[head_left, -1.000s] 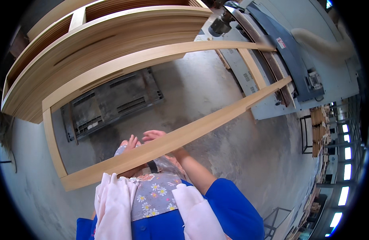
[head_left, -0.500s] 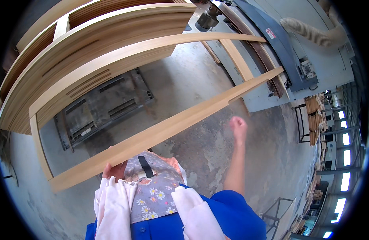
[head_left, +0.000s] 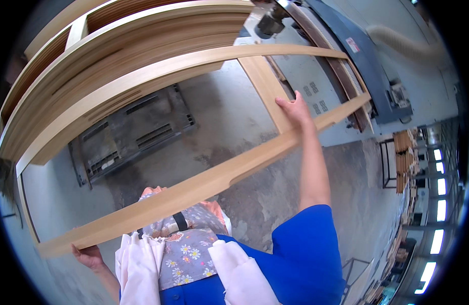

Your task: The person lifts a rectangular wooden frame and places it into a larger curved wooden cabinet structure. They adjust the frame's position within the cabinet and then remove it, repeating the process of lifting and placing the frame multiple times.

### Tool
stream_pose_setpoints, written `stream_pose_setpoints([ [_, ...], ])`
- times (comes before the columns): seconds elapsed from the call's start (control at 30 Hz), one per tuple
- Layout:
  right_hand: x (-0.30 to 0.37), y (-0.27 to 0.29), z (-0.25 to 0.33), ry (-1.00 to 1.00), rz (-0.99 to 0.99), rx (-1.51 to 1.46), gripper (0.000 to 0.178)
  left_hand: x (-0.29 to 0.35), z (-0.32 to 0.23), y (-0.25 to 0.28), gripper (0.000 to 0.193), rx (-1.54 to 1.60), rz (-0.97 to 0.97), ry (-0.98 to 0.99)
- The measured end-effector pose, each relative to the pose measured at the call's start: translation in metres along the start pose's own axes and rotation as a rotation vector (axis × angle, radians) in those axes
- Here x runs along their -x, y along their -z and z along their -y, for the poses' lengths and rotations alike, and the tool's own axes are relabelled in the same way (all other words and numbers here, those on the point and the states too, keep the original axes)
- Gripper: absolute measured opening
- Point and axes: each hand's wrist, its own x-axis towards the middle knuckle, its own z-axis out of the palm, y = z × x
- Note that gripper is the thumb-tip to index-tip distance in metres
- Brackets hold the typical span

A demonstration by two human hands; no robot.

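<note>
A long pale wooden frame [head_left: 178, 195] stretches from the lower left up to a machine at the upper right, with a wide crosspiece [head_left: 265, 86] joining its two long rails. My left hand [head_left: 89, 255] is closed on the near rail close to its left corner, fingers partly hidden under the wood. My right hand [head_left: 295, 111] reaches across the near rail and grips the crosspiece by its right edge; some of its fingers are out of sight. The frame's far end rests at the machine's dark belt edge [head_left: 341, 76].
A tall stack of similar wooden frames [head_left: 143, 56] stands at the upper left, beside a dark pallet [head_left: 138, 129] on the concrete floor. The grey-blue machine [head_left: 376, 66] carries a ribbed hose [head_left: 404, 43]. More stacked timber [head_left: 404, 157] sits on a rack at the right.
The wooden frame has slid left, bringing its crosspiece off the machine table. My right hand has risen from over the floor and taken hold of the crosspiece; my left hand has shifted left along the rail.
</note>
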Motion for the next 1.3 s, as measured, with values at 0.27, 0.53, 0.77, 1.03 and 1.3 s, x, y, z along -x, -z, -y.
stream_pose_setpoints([
  [0.27, 0.074, -0.005, 0.064, 0.089, 0.623, -0.632, 0.043, -0.011, -0.055, 0.072, 0.038, 0.046, -0.335, -0.274],
  [0.53, 0.125, -0.016, 0.152, 0.222, 0.503, -0.603, 0.054, -0.067, -0.159, 0.080, 0.039, 0.044, -0.204, -0.359],
  [0.77, 0.127, -0.024, 0.311, 0.239, 0.461, -0.717, 0.056, -0.188, -0.258, 0.035, 0.040, -0.075, -0.225, -0.377],
  [1.03, 0.102, -0.076, 0.475, 0.295, 0.440, -0.703, 0.047, -0.295, -0.307, 0.004, 0.036, -0.189, -0.204, -0.248],
  [1.3, 0.032, -0.129, 0.578, 0.290, 0.516, -0.754, 0.047, -0.408, -0.338, 0.016, 0.029, -0.144, -0.162, -0.311],
])
